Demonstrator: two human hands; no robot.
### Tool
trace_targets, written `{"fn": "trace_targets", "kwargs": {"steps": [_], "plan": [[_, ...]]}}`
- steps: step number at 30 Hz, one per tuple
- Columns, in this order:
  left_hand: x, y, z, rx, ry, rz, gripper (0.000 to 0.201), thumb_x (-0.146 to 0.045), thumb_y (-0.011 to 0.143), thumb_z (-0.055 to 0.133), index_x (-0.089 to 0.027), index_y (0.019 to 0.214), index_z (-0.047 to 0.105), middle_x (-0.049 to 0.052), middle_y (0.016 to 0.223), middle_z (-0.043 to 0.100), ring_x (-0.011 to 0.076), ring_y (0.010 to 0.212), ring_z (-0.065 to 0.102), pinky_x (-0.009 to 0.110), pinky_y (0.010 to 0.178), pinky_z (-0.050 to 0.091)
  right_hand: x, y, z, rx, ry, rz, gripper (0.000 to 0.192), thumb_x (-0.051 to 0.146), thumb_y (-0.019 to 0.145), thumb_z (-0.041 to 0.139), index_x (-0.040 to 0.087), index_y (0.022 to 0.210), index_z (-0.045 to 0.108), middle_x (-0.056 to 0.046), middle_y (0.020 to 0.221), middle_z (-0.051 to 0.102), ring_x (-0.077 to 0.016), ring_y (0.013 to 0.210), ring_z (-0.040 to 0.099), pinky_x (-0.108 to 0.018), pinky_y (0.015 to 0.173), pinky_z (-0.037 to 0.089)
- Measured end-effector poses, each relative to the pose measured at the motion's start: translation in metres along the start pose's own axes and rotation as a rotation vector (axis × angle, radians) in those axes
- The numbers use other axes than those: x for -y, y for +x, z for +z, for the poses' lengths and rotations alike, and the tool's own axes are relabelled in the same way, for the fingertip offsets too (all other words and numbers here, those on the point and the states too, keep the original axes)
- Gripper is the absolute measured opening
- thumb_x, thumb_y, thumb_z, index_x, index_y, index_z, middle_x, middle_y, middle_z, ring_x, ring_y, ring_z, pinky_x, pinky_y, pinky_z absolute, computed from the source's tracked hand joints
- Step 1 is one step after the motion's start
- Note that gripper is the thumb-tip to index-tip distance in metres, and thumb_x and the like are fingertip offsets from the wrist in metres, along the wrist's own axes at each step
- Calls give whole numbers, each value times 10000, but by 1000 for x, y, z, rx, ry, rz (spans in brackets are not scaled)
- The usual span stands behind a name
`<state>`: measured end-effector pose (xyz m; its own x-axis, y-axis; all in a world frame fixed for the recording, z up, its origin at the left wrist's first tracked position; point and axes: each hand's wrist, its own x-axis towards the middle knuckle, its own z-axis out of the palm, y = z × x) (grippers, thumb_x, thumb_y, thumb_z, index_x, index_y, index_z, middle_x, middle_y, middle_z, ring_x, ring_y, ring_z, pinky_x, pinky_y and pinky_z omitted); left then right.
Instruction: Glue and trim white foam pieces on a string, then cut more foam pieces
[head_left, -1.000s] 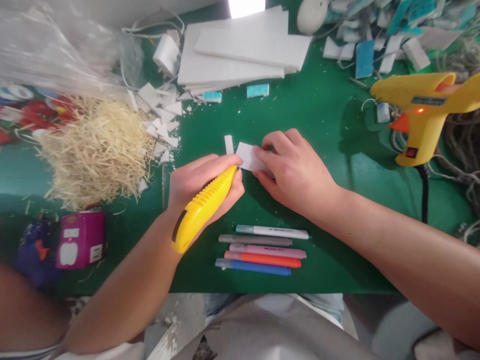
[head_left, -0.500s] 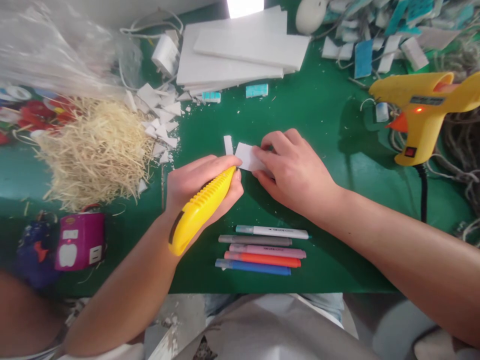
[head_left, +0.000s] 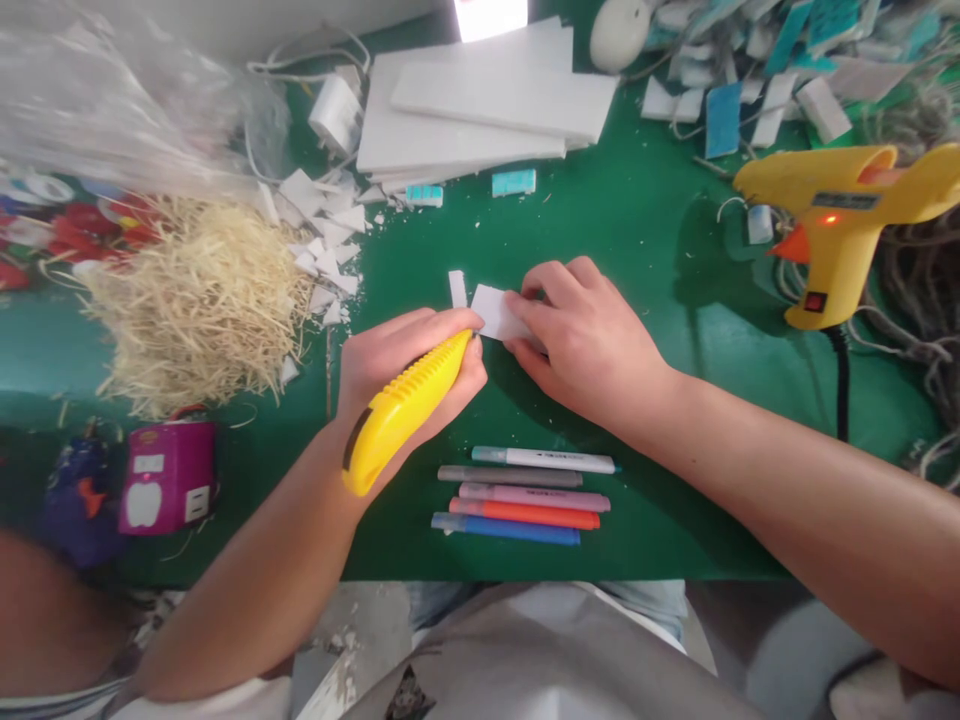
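A green table (head_left: 600, 215) spreads beneath everything, with stacked white boards (head_left: 480, 105) at its far side and a yellow glue gun (head_left: 825, 250) standing at right. Near the centre, the left hand (head_left: 386, 355) is closed around a yellow cutter (head_left: 405, 405), its tip at the white piece's left edge. The right hand (head_left: 592, 330), fingers curled, grips that piece's right side. Five markers (head_left: 529, 497) lie nearer the person. The small white piece (head_left: 495, 311) sits between the hands, a narrow white strip (head_left: 457, 288) just beside it.

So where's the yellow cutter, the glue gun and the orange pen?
Yellow cutter (head_left: 409, 406), head view: middle of its handle.
Glue gun (head_left: 841, 240), head view: top of its grip.
Orange pen (head_left: 525, 513), head view: middle of its barrel.
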<state>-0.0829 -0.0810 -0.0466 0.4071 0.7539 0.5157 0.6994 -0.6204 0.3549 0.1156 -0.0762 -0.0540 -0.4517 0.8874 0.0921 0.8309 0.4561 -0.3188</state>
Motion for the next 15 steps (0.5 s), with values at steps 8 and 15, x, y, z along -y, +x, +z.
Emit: {"fn": "trace_targets", "kwargs": {"steps": [8,15], "plan": [[1,-2,-1,-3,23,-11,143,-237,922,616,-253,943,757,-17,765,757,147,611,669,289,637,558,-2,0,2,-15,5,-6,335,202,993,467,109,1172,735,-220,1217,654,-342,1039,500,-472,801,448],[3,-1,0,-3,9,34,146,-186,895,639,-265,948,749,-27,752,738,139,601,652,276,617,546,0,1,0,4,-3,20,326,187,994,472,104,1168,736,-218,1228,656,-344,1058,518,-464,802,449]]}}
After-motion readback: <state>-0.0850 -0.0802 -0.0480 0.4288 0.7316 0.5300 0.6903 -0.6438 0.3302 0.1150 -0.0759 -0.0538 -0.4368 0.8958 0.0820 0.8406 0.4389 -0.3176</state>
